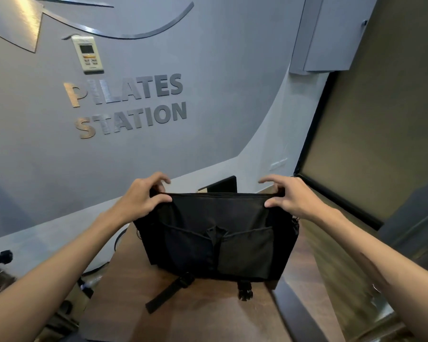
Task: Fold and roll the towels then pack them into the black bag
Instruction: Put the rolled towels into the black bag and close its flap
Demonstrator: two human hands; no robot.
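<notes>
The black bag [215, 238] stands upright on a dark wooden table [208, 314], its front pockets facing me and two buckle straps hanging from its bottom edge. My left hand [143, 196] pinches the top left corner of the bag between thumb and fingers. At the top right corner my right hand [287, 196] grips the bag in the same way. The top edge is stretched taut between both hands. No towel is in view, and the bag's inside is hidden.
A grey wall [208, 70] with metal lettering and a mounted remote control [88, 54] rises behind the table. A dark flat object [223, 185] stands behind the bag. To the right is a dark-framed panel [371, 134]. Cluttered items [0, 265] lie at the lower left.
</notes>
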